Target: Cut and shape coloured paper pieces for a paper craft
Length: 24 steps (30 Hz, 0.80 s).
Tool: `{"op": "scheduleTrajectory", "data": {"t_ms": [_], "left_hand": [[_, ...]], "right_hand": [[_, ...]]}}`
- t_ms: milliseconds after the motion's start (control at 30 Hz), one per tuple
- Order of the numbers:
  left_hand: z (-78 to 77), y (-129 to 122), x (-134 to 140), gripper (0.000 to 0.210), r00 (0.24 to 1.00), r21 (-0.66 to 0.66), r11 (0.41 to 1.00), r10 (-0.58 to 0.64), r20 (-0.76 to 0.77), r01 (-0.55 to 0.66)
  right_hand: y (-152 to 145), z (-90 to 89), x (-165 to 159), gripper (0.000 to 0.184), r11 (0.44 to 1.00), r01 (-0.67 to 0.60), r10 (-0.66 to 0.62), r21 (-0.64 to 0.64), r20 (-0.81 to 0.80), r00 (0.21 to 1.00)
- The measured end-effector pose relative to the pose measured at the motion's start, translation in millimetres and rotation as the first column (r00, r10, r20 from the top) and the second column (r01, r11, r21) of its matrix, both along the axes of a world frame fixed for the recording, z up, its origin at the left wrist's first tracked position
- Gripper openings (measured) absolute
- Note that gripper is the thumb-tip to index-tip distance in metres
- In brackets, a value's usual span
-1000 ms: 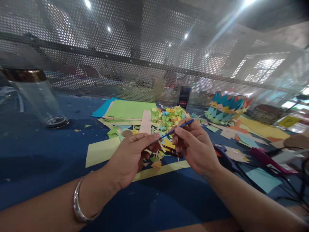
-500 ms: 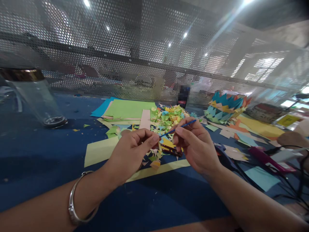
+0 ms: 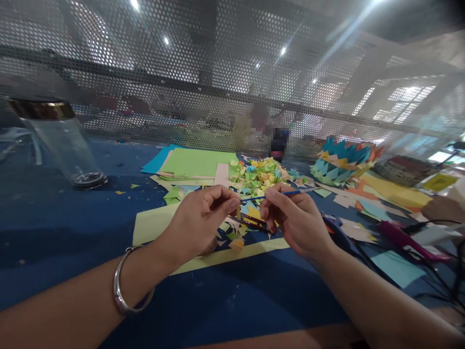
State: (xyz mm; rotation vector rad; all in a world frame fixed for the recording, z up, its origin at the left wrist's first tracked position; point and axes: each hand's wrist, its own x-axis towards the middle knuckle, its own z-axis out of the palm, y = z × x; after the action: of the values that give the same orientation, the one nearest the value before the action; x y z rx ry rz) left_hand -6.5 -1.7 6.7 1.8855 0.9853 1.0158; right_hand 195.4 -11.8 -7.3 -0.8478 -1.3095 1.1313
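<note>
Two bare hands are being held up above a blue table point(image 3: 240, 295), and between them one slim blue stick point(image 3: 253, 198) is being supported nearly level. Its left end is being pinched by the left hand point(image 3: 198, 220), with thumb and forefinger clamped together on it. Farther along, it is being gripped by the right hand point(image 3: 296, 220), thumb pressed against fingers with the stick between, while its other end is being left to jut past them. Two-handed fingerwork on the stick is apparently being done; whether it is being turned or merely steadied cannot be told. For the next move, a light, even pinch is probably being called for, clear of the folded paper heap point(image 3: 257, 177) beyond.
</note>
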Motion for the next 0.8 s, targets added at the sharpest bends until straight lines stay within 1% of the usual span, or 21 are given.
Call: {"op": "scheduleTrajectory", "data": {"t_ms": [100,167,267,333,433,500,567,633,733,800], "left_hand": [[-0.9,1.4,1.3,0.024,0.998,-0.118,0.992,-0.032,0.046,0.038],[-1.7,3.1,-0.1,0.028,0.998,-0.132,0.99,-0.054,0.022,0.056],[-1.4,5.7,-4.5,0.031,0.993,-0.012,0.997,-0.074,-0.093,0.074],[0.6,6.3,-7.2,0.031,0.985,0.065,0.995,-0.067,-0.16,0.078],[4.2,5.2,-8.8,0.029,0.976,0.127,0.989,-0.051,-0.211,0.079],[4.9,4.5,-8.2,0.026,0.978,0.138,0.988,-0.045,-0.203,0.074],[4.0,4.6,-7.1,0.025,0.986,0.097,0.992,-0.06,-0.157,0.076],[2.4,5.5,-5.9,0.024,0.991,0.007,0.996,-0.087,-0.101,0.088],[0.9,6.8,-4.0,0.023,0.994,-0.132,0.986,-0.104,-0.024,0.1],[0.4,7.2,-3.1,0.021,0.995,-0.193,0.976,-0.099,0.026,0.103]], "right_hand": [[-0.3,-0.7,1.3,0.027,1.0,-0.011,0.011,0.005,0.009,1.0],[-0.5,-1.4,2.5,0.027,1.0,-0.006,0.006,0.0,0.019,1.0],[-0.3,-2.8,4.9,0.026,1.0,-0.006,0.006,-0.006,0.037,0.999],[0.3,-3.5,6.5,0.026,1.0,-0.016,0.017,-0.017,0.055,0.998],[1.2,-3.6,8.1,0.028,0.999,-0.017,0.019,-0.032,0.069,0.997],[1.2,-3.2,8.5,0.027,0.999,-0.015,0.017,-0.03,0.063,0.998],[0.7,-2.6,8.5,0.027,0.999,-0.019,0.021,-0.025,0.06,0.998],[0.1,-2.4,8.2,0.027,0.999,-0.022,0.023,-0.026,0.061,0.998],[-0.3,-2.5,7.7,0.031,0.999,-0.014,0.017,-0.041,0.077,0.997],[-0.3,-2.3,7.4,0.034,0.999,-0.012,0.017,-0.051,0.097,0.995]]}}
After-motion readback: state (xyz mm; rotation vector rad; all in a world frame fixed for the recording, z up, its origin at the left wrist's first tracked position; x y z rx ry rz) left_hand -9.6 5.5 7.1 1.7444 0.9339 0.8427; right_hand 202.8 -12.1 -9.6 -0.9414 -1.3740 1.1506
